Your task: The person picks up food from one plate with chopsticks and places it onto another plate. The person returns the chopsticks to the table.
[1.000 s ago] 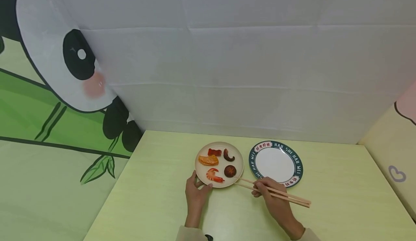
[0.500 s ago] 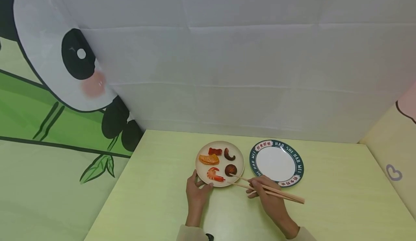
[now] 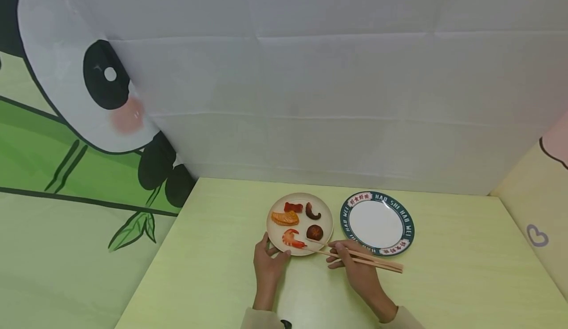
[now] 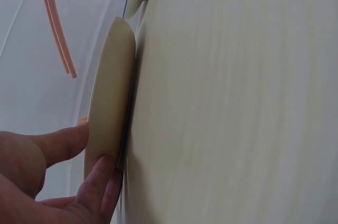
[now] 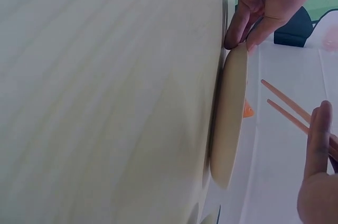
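Note:
On the table sits a cream plate (image 3: 302, 224) with a shrimp (image 3: 292, 240), a round brown mushroom (image 3: 314, 233), a ridged orange piece (image 3: 285, 218), a red block-shaped piece (image 3: 293, 207) and a dark curved piece (image 3: 312, 212). My left hand (image 3: 268, 271) pinches its near-left rim, thumb at the upper edge and fingers low on the outer side. My right hand (image 3: 361, 275) holds a pair of wooden chopsticks (image 3: 379, 262), their tips slightly spread beside the shrimp's tail and just below the mushroom. The right wrist view shows the chopsticks (image 5: 288, 102) above plate level.
A white plate with a dark green lettered border (image 3: 407, 225) lies right of the cream plate, close behind my right hand. A pale wall sheet (image 3: 337, 146) rises at the table's far edge. Printed cloth (image 3: 88, 250) hangs on the left.
My right hand has moved left with the chopsticks; their tips have passed from the mushroom's lower right to beside the shrimp's tail. My left hand stays on the cream plate.

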The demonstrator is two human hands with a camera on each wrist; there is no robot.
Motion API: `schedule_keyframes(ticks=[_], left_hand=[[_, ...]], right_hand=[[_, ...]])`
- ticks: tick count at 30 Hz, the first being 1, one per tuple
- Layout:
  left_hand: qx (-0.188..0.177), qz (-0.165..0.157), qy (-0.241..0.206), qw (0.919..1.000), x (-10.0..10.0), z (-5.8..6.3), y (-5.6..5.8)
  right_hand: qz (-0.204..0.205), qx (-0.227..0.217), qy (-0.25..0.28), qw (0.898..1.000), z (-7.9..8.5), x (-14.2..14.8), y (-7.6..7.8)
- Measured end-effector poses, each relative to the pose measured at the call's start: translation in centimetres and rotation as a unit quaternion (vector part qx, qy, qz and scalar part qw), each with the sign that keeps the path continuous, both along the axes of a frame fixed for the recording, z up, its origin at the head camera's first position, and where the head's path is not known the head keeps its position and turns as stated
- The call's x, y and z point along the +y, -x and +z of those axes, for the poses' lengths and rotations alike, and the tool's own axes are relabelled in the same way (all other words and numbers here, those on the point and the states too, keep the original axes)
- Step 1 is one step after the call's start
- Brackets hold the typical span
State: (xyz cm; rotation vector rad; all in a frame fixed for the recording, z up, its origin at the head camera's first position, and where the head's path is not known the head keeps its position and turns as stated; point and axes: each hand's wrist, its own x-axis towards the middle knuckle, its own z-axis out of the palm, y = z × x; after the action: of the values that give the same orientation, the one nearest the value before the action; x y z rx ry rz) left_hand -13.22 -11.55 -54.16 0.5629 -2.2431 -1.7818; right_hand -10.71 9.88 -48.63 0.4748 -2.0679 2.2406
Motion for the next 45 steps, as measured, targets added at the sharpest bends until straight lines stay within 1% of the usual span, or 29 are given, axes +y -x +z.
schedule_keyframes(ticks=[5,10,14,17,20,23,29,33,38,45], left_hand=[[-0.002,0.001,-0.001,1.0000,-0.1,-0.1,-0.1],[-0.006,0.004,0.005,1.0000,-0.2,-0.2,-0.3],[-0.007,0.003,0.007,1.0000,-0.3,-0.1,-0.5],[-0.007,0.001,0.004,1.0000,-0.3,-0.1,-0.6],[-0.007,0.001,0.001,1.0000,-0.4,-0.2,-0.7],[-0.007,0.002,0.000,1.0000,-0.3,-0.1,-0.7],[-0.007,0.004,-0.002,1.0000,-0.2,0.1,-0.7],[-0.005,0.001,0.000,1.0000,-0.1,0.1,-0.6],[-0.001,0.002,0.001,1.0000,0.0,0.2,-0.5],[0.004,0.002,0.001,1.0000,0.1,0.3,-0.3]], right_hand=[[0.007,-0.008,0.007,1.000,-0.2,-0.5,0.1],[0.008,-0.033,0.026,0.999,-0.9,-0.9,0.3],[0.009,-0.052,0.038,0.998,-1.1,-1.1,0.3],[0.016,-0.050,0.034,0.998,-1.3,-1.3,0.3],[0.021,-0.041,0.028,0.999,-1.8,-1.4,0.5],[0.011,-0.040,0.026,0.999,-2.5,-1.6,0.8],[-0.017,-0.064,0.028,0.997,-3.5,-1.8,1.2],[-0.021,-0.070,0.035,0.997,-3.8,-1.9,1.4],[-0.020,-0.059,0.043,0.997,-4.0,-1.9,1.7],[-0.015,-0.053,0.048,0.997,-3.8,-2.1,1.9]])
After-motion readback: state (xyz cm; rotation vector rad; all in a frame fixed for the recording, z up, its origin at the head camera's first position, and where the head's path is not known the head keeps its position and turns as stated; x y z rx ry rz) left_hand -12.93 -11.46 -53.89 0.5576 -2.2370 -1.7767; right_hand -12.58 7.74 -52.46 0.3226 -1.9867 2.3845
